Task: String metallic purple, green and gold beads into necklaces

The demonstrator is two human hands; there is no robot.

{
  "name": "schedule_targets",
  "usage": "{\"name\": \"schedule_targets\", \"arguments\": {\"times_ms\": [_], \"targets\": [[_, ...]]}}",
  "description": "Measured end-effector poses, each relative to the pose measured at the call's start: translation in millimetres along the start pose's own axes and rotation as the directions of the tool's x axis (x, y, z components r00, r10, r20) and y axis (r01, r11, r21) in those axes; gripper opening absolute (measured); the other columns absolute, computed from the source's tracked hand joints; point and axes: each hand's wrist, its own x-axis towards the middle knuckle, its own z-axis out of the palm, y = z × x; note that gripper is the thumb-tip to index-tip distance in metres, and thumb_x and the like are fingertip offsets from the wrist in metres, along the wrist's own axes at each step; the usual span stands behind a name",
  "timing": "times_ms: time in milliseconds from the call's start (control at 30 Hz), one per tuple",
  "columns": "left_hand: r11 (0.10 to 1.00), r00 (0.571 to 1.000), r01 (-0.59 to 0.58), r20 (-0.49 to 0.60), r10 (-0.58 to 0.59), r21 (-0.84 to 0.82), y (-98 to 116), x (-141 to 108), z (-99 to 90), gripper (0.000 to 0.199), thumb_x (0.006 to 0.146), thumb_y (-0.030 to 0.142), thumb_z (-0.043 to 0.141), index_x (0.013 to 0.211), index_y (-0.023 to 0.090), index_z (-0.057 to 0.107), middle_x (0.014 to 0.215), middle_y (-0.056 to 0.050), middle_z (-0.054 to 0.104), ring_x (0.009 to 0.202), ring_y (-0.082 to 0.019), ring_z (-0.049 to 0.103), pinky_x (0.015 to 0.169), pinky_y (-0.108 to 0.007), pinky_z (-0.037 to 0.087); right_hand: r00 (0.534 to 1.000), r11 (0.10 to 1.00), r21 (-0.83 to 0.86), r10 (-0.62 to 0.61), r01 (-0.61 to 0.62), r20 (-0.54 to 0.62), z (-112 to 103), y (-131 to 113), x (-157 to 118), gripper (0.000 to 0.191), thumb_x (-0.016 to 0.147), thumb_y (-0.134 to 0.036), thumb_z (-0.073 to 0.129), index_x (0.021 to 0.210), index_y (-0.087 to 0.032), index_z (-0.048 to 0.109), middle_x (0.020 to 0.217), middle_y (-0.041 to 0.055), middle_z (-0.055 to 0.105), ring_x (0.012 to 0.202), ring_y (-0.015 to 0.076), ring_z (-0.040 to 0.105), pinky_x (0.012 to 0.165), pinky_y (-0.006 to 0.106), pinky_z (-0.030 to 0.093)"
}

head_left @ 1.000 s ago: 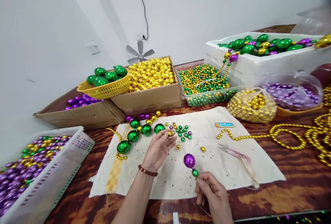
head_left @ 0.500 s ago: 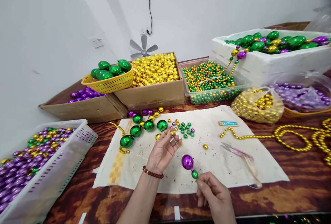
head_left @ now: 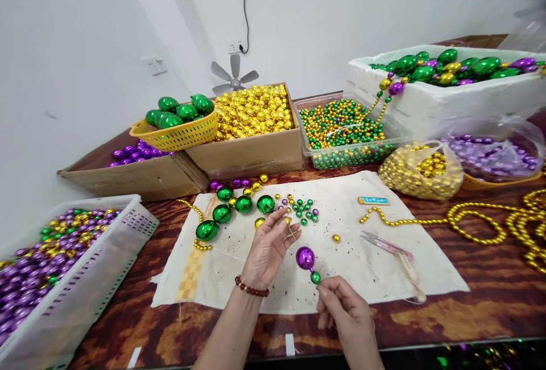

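Observation:
A pale string (head_left: 294, 235) runs from the fingertips of my left hand (head_left: 268, 249), which is closed on it with the other fingers stretched out. A gold bead (head_left: 288, 220) shows at those fingertips; I cannot tell whether it is on the string. Lower on the string hang a large purple ball (head_left: 305, 258) and a small green bead (head_left: 315, 277). My right hand (head_left: 344, 307) pinches the string just below the green bead; its lower fingers are curled. Large green balls (head_left: 243, 204) and loose small green beads (head_left: 303, 222) lie on the white cloth (head_left: 341, 273) behind.
Pink-handled snips (head_left: 388, 245), a loose gold bead (head_left: 336, 238) and a gold bead chain (head_left: 409, 223) lie to the right. A white basket (head_left: 128, 245) of mixed beads stands left. At the back are a box of gold balls (head_left: 251, 145) and a clear bead tub (head_left: 350, 156).
The fingers of my left hand have straightened somewhat near the gold bead. The purple ball, green bead and my right hand appear slightly higher and further left; the whole view has shifted a little too.

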Motion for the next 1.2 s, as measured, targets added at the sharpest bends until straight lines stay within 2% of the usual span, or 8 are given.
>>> {"name": "schedule_targets", "arguments": {"times_ms": [233,367,467,600,767,833,967,1200], "targets": [[0.998,0.996,0.055,-0.062,-0.057,-0.03,-31.6,-15.3,16.7,0.024,0.084,0.035,0.065,0.103,0.02,0.063,0.097,-0.003,0.062,0.088,-0.018,0.066,0.068,-0.028,0.054,1.0,1.0,-0.028,0.0,0.001,0.022,14.7,2.2,11.3,0.031,0.086,-0.047,0.06,0.08,-0.017,0.057,0.066,-0.0017,0.057,0.042,0.0094,0.051,0.042,0.02,0.034],[0.993,0.997,0.035,-0.07,-0.027,0.113,-35.5,-16.0,22.3,0.026,0.083,0.04,0.064,0.099,0.019,0.062,0.081,0.001,0.056,0.058,-0.006,0.055,0.039,-0.013,0.032,0.999,0.978,-0.208,-0.028,0.035,0.033,-7.3,-18.1,14.9,0.03,0.088,-0.047,0.058,0.092,-0.018,0.063,0.053,-0.0037,0.053,0.043,0.0117,0.051,0.044,0.021,0.038],[0.95,0.987,0.138,0.038,-0.155,0.282,-33.3,-17.1,26.9,0.031,0.084,0.045,0.061,0.094,0.016,0.063,0.071,0.001,0.054,0.05,-0.005,0.05,0.034,-0.013,0.021,0.995,0.964,-0.254,-0.093,0.08,-0.039,-25.6,-41.0,27.8,0.031,0.089,-0.045,0.058,0.104,-0.018,0.065,0.047,-0.0056,0.049,0.043,0.0111,0.047,0.047,0.021,0.038],[0.852,0.923,0.26,0.141,-0.357,0.454,-32.9,-20.5,32.4,0.036,0.081,0.05,0.06,0.086,0.015,0.063,0.067,-0.001,0.056,0.045,-0.007,0.051,0.031,-0.015,0.015,0.996,0.994,-0.081,-0.067,0.072,0.063,-30.3,-60.6,51.2,0.03,0.084,-0.041,0.066,0.099,-0.015,0.069,0.053,-0.0039,0.053,0.043,0.0095,0.044,0.044,0.021,0.034],[0.771,0.885,0.288,0.149,-0.44,0.568,-31.5,-23.4,27.0,0.032,0.08,0.045,0.062,0.084,0.014,0.065,0.063,0.0,0.056,0.041,-0.005,0.048,0.031,-0.016,0.014,0.979,0.962,0.221,-0.13,0.164,-0.16,-32.6,-67.3,59.8,0.019,0.081,-0.036,0.069,0.082,-0.017,0.065,0.072,-0.0009,0.064,0.047,0.006,0.046,0.046,0.019,0.035],[0.76,0.888,0.292,0.13,-0.441,0.581,-31.5,-24.0,25.5,0.031,0.079,0.045,0.062,0.083,0.014,0.065,0.062,0.0,0.056,0.04,-0.006,0.048,0.031,-0.017,0.013,0.991,0.96,0.255,-0.093,0.115,-0.097,-34.5,-63.1,54.9,0.018,0.082,-0.036,0.069,0.085,-0.018,0.064,0.086,0.0011,0.067,0.048,0.0058,0.048,0.046,0.02,0.036],[0.755,0.888,0.274,0.144,-0.436,0.595,-30.8,-24.4,26.9,0.03,0.077,0.044,0.064,0.08,0.014,0.064,0.061,0.001,0.057,0.041,-0.007,0.05,0.032,-0.018,0.017,0.998,0.987,0.154,-0.046,0.04,0.041,-33.9,-49.6,42.0,0.019,0.083,-0.034,0.07,0.09,-0.017,0.064,0.067,-0.0002,0.062,0.05,0.0095,0.051,0.047,0.02,0.038],[0.636,0.836,0.194,0.213,-0.506,0.747,0.7,-32.7,12.2,0.028,0.078,0.041,0.065,0.081,0.013,0.071,0.058,-0.001,0.057,0.042,-0.007,0.05,0.034,-0.017,0.022,0.991,0.911,0.399,0.055,-0.1,0.122,-40.4,-69.7,29.5,0.018,0.084,-0.037,0.066,0.094,-0.028,0.054,0.077,0.0003,0.062,0.058,0.0168,0.063,0.041,0.021,0.043]]}}
